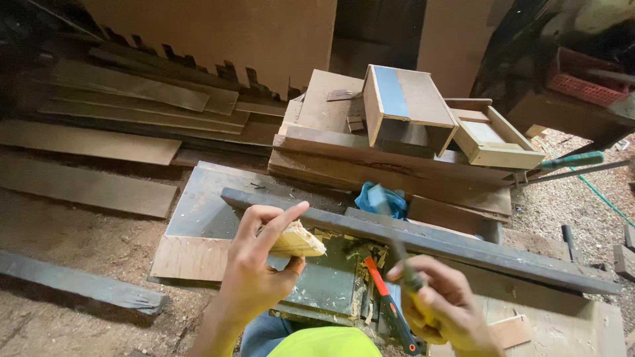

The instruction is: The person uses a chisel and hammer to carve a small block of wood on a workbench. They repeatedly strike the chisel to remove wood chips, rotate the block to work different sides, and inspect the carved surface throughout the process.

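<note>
Head view: left hand (pixel 254 264), fingers closed round a pale wooden wedge (pixel 297 241) whose long axis runs left to right, blunt chipped end pointing right, index finger stretched along its top; it sits just above the dark green surface (pixel 327 284), near the long grey board (pixel 423 241) that crosses diagonally behind it. Right hand (pixel 440 307), fingers wrapped tight on a hammer (pixel 397 244), handle rising away from the person, blurred head near a blue cloth (pixel 382 200). Open sawdust floor (pixel 79 238) lies left; stacked boards and wooden boxes (pixel 423 112) crowd behind.
</note>
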